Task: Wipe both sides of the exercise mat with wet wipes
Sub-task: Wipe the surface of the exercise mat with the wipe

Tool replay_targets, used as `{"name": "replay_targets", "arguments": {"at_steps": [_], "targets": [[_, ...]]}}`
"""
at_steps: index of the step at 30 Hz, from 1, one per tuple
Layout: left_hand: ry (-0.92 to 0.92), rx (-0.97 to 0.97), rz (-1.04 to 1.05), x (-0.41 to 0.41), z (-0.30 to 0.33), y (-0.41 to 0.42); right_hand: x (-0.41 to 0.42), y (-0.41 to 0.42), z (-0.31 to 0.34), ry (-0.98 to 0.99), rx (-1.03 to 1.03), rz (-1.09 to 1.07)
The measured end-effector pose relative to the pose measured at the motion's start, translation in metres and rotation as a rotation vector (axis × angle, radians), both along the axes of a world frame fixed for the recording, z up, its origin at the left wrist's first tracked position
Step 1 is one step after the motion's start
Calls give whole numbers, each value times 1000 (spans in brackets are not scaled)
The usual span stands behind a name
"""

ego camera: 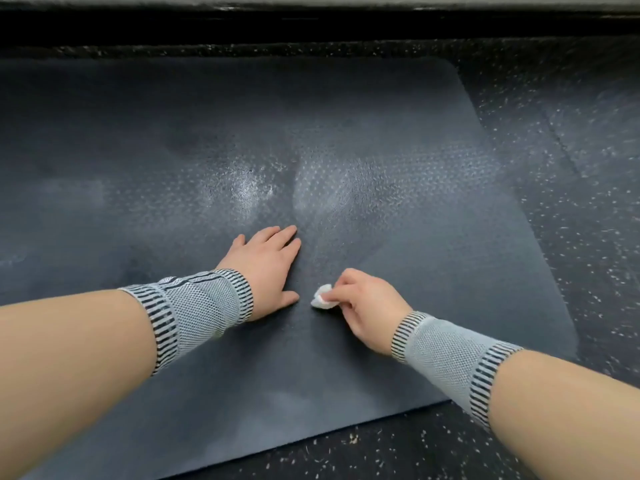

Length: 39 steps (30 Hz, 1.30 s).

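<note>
1. Head view looks straight down on the dark exercise mat [398,140], laid flat on the speckled rubber floor [595,188], with its rounded far-right corner and its near edge both in sight.
2. Left hand [266,268] sits palm-down on the mat near the middle, and my read is that it is there to pin the mat so it does not creep under the wiping.
3. Its fingers [282,237] lie straight and close together, thumb out to the side, flat on the surface and holding nothing.
4. Right hand [363,303] is just beside it, knuckles up, working the wet wipe [321,299].
5. Those fingers are curled in, pinching the small bunched white wipe and pressing it onto the mat.
6. Grey knitted wrist supports [204,306] wrap both wrists.
7. Pale sheen across the mat beyond the hands looks like moisture or glare; I cannot tell which.
</note>
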State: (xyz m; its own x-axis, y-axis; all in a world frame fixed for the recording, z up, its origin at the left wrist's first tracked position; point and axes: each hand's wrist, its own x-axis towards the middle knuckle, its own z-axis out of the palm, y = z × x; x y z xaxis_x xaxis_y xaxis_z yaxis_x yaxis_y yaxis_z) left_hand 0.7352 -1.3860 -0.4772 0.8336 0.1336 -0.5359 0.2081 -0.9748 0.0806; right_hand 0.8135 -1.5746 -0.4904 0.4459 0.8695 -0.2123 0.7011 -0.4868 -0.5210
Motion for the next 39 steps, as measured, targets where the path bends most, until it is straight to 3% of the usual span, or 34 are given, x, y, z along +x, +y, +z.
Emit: {"name": "replay_targets", "arguments": {"at_steps": [4, 6, 7, 10, 13, 14, 17, 19, 25, 27, 31, 33, 37, 39], "targets": [[-31, -7, -45, -9, 0, -6, 49, -12, -9, -177, -40, -656], [-28, -3, -95, -15, -1, -10, 39, -9, -14, -151, -59, -840], [-22, 0, -122, -17, -1, -13, 21, -4, -14, -148, -58, -817], [-4, 6, -180, -21, -2, -19, -42, -2, -16, -133, 63, -441], [0, 5, -202, -21, 0, -24, -48, -20, -4, -27, 71, -179], [-4, 8, -210, -23, 0, -25, -35, -23, 0, -25, 82, -226], [-5, 16, -245, -31, 0, -28, 12, -31, -10, -199, 2, -652], [1, 14, -256, -35, 1, -31, 5, -24, -13, -186, -63, -796], [17, -9, -282, -37, 3, -36, -79, -34, -8, -47, 121, -175], [17, -11, -296, -40, 3, -36, -55, -45, -5, -44, 127, -266], [48, -15, -335, -50, 2, -40, -30, -52, -18, -168, 1, -820], [62, -15, -348, -52, 2, -42, -63, -39, -18, -176, -12, -750], [62, -23, -361, -53, 2, -46, -113, -42, -9, -90, 94, -373], [53, -19, -372, -54, 2, -48, -93, -60, -5, -113, 112, -411]]}}
